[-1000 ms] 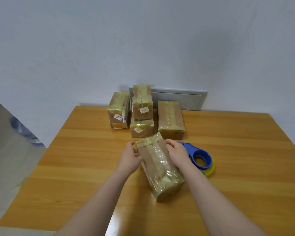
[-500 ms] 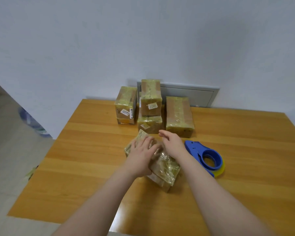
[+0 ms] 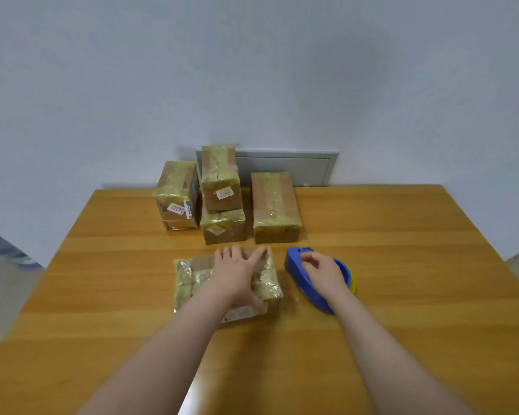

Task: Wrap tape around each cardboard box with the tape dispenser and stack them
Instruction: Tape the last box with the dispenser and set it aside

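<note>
A cardboard box (image 3: 190, 279) wrapped in clear tape lies flat on the wooden table (image 3: 408, 265) in front of me. My left hand (image 3: 237, 274) presses down on its top with straight fingers. To the right of the box lies the blue tape dispenser (image 3: 294, 263) with a yellow roll (image 3: 354, 283). My right hand (image 3: 322, 272) lies over the dispenser with its fingers curled round the body. Several taped boxes stand at the back: a left box (image 3: 177, 194), a top box (image 3: 221, 181) stacked on a lower box (image 3: 224, 229), and a right box (image 3: 274, 202).
A grey panel (image 3: 285, 167) sits on the wall behind the boxes. The table's left edge drops to a floor with a blue object (image 3: 0, 244) on it. Bare tabletop stretches to the right of the dispenser and along the near edge.
The box was turned and laid flat, its long side now running left to right. My right hand left the box and moved right onto the tape dispenser. My left hand stayed pressed on the box.
</note>
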